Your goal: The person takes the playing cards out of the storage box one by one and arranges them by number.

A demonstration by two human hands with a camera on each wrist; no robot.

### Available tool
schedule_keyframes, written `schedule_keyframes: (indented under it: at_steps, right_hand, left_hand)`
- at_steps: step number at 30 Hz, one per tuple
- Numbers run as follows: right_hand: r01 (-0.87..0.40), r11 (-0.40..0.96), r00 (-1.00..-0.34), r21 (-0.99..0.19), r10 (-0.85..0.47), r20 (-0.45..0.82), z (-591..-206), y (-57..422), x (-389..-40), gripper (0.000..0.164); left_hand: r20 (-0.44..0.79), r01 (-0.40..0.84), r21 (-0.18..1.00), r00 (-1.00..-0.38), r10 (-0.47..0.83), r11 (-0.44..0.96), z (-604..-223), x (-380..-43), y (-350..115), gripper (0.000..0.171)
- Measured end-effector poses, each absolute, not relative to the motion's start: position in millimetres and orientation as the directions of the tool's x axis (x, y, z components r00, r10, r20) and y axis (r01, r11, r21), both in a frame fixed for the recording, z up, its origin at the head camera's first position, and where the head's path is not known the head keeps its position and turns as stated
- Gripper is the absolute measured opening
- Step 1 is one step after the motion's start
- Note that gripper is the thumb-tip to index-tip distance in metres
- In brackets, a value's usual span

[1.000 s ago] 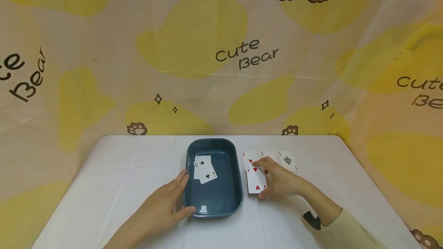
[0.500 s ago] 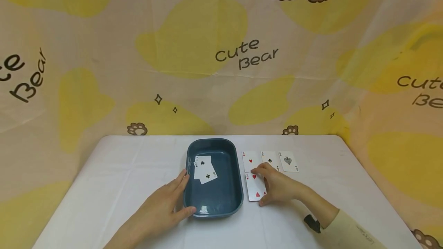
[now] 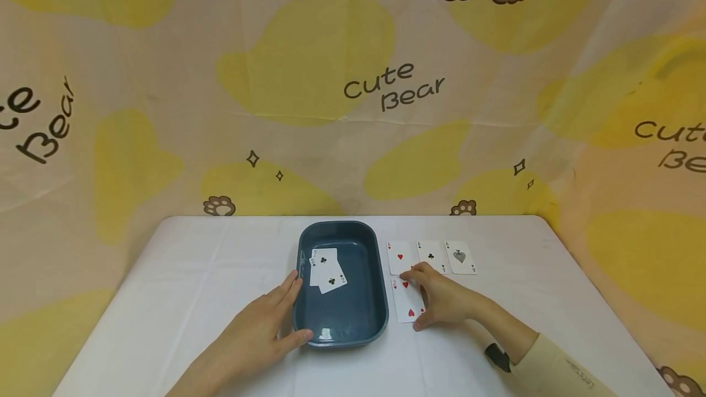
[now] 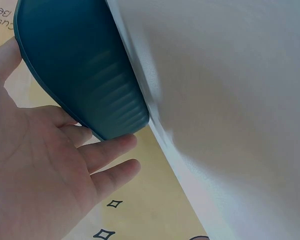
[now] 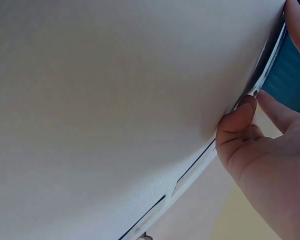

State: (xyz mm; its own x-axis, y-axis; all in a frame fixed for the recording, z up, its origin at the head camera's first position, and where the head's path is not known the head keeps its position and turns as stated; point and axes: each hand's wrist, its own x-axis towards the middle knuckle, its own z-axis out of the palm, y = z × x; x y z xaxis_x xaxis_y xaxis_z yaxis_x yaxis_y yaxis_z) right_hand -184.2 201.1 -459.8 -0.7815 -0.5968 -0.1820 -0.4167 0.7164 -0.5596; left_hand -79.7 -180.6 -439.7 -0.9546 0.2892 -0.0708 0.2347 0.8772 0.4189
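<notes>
In the head view my right hand (image 3: 449, 296) holds a two of hearts playing card (image 3: 406, 302) by its near and far edges, thumb at the near edge. The card lies face up, just below an ace of hearts (image 3: 398, 256). From the right wrist view, its thin edge sits low over the white cloth, and several fingers are curled under. My left hand (image 3: 254, 329) rests against the left side of a dark blue dish (image 3: 358, 299), fingers fairly straight, thumb at the rim. Inside the dish lie two overlapping club cards (image 3: 325, 269).
To the right of the ace of hearts lie an ace of clubs (image 3: 430, 255) and an ace of spades (image 3: 460, 257), in one row. A white cloth covers the table (image 3: 165, 287). Behind it hangs a patterned curtain (image 3: 309, 60).
My right hand has drawn the two of hearts toward me, off the ace of hearts, and lowered it to the table. The ace of clubs has come into view. My left hand stays put.
</notes>
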Motion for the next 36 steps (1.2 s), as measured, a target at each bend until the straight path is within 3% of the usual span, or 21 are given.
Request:
schedule_keyframes:
  at_steps: [23, 36]
  right_hand:
    - [-0.395, 0.734, -0.798, -0.552, -0.572, -0.19, -460.5, 201.2, -183.0, 0.093]
    - [-0.387, 0.744, -0.805, -0.544, -0.561, -0.194, -451.7, 200.6, -180.0, 0.083]
  left_hand:
    - [-0.032, 0.263, 0.413, -0.953, 0.302, 0.872, -440.7, -77.2, -182.2, 0.097]
    - [-0.032, 0.272, 0.418, -0.949, 0.313, 0.867, -442.2, -77.5, -183.4, 0.096]
